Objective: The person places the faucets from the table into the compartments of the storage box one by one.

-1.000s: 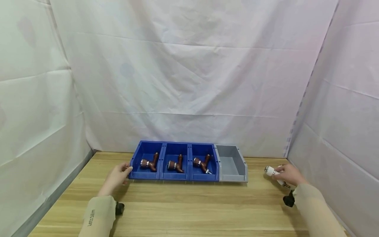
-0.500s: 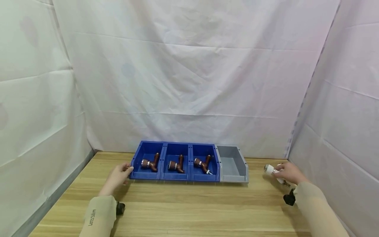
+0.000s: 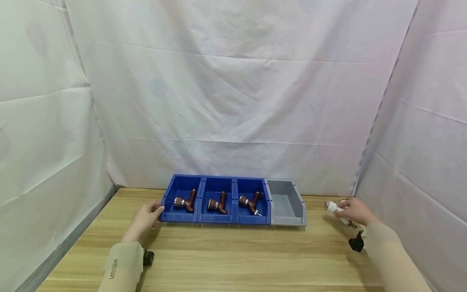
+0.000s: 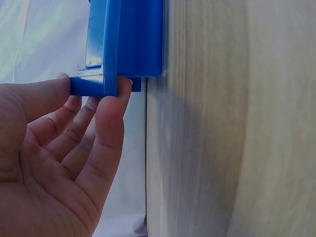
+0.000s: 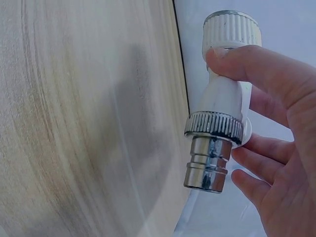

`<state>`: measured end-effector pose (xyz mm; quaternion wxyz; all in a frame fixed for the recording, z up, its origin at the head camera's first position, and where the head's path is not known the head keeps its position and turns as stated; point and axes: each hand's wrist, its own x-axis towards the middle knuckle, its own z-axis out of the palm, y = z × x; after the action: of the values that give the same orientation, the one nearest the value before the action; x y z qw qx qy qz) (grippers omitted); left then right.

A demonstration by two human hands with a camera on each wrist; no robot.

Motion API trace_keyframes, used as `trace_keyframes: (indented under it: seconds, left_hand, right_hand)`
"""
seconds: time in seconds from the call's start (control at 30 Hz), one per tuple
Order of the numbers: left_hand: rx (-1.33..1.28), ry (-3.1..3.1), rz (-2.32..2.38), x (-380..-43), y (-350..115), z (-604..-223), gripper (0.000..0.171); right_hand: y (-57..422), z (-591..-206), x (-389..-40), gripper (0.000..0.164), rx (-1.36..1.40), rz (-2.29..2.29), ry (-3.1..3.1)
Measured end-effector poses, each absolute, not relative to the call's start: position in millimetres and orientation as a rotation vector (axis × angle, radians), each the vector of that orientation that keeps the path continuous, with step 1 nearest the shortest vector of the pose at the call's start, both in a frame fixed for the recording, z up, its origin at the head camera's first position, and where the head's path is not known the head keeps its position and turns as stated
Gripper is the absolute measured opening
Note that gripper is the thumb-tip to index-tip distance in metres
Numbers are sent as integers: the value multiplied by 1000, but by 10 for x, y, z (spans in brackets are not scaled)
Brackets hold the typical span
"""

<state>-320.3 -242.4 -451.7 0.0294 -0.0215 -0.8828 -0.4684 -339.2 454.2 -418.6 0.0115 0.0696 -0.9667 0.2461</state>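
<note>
In the head view my right hand holds a white tap at the right, clear of the bins. The right wrist view shows the thumb and fingers around the white tap, its ribbed knob up and its chrome outlet down. My left hand pinches the front left corner of the leftmost blue bin. Seen from the left wrist, the thumb and fingertips lie on opposite sides of the blue rim. Each of the three blue bins contains a brown tap. The far ends of some right fingers are hidden.
A grey bin joins the right end of the blue row. All the bins stand on a wood-grain table, close to a white cloth backdrop. White cloth also hangs at the left and right sides.
My right hand and the white tap have risen slightly, and the tap has turned a little. My left hand stays at the bin's corner; the brown taps keep their places.
</note>
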Motion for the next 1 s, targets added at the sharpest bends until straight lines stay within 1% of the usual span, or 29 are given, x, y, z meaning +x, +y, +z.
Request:
trace_keyframes:
  seconds: [0.23,0.47,0.77,1.0]
  left_hand:
    - [-66,-2733,-1447,-3204,-2443,-4516,35]
    - [-133,-2696,-1444,-3211,-2467,-4531,35]
    - [-78,-2722,-1444,-3209,-2446,-4502,31]
    - [-74,-2697,-1474,-3191,-2431,-4539,30]
  right_hand:
    - [4516,-4147,-3420,42,213,761,-3030]
    - [4476,-4112,-3429,43,200,768,-3050]
    - [4449,-4078,-3426,45,256,690,-3034]
    - [4448,-4052,-3399,41,257,668,-3028]
